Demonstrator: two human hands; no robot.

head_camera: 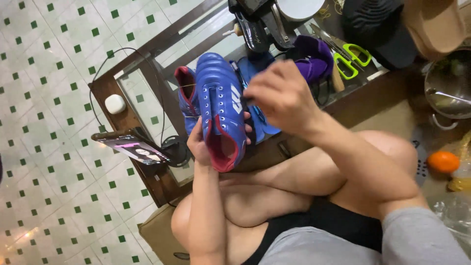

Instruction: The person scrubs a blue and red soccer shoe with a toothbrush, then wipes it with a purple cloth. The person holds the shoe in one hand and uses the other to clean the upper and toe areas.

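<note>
My left hand (200, 143) grips a blue sports shoe (221, 105) with a red lining from below, holding it upright above my lap. My right hand (278, 95) is at the shoe's side, fingers pinched together near the lace holes; I cannot tell what they pinch. A thin thread runs from the shoe toward the left. A second blue shoe (186, 98) lies just behind on the glass table (147, 83).
A phone (132, 146) leans on the table's near edge, a small white case (115, 103) beside it. Green-handled scissors (351, 58), a purple cloth (314, 59) and dark shoes sit further back. A metal pot (449, 86) and an orange (443, 161) are at the right.
</note>
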